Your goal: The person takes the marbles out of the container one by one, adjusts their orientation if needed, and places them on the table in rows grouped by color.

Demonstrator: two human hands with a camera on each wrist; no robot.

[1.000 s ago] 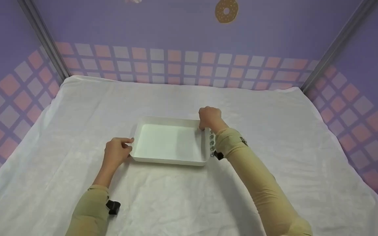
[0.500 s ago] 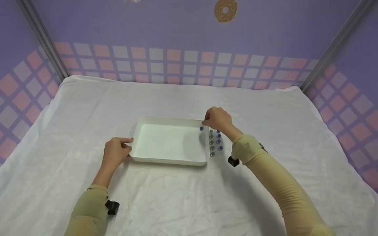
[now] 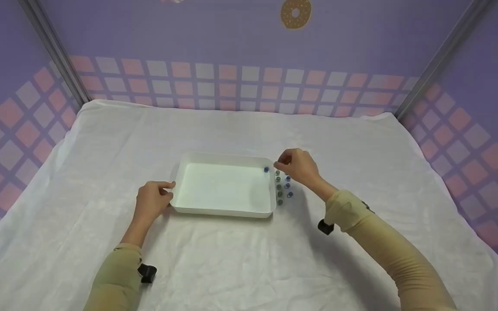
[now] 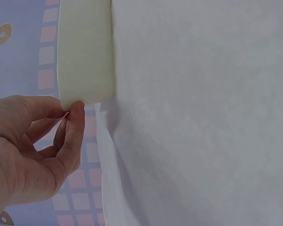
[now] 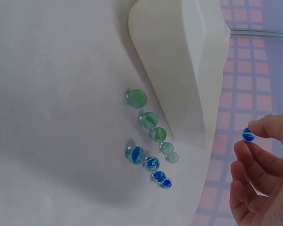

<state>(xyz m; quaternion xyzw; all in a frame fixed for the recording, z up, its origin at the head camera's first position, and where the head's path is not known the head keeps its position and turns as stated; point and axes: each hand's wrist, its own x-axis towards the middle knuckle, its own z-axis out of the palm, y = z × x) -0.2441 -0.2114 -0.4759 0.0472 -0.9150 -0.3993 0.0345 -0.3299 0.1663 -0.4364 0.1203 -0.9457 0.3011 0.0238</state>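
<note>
A white tray lies on the white cloth. My left hand holds its left edge; the left wrist view has thumb and fingers pinching the tray's corner. My right hand is beside the tray's far right corner. In the right wrist view, this hand pinches a blue-swirled marble between thumb and finger. A blue marble sits inside the tray, near that same corner. Along the tray's right side runs a row of several green marbles, with several blue marbles in a row beside it.
White cloth covers the table. Purple walls with pink and white checks stand at the back and both sides. Grey metal posts mark the corners.
My right hand has moved from over the tray's right end back to the right, uncovering the blue marble in the tray and the rows of marbles. The left hand keeps its place.
</note>
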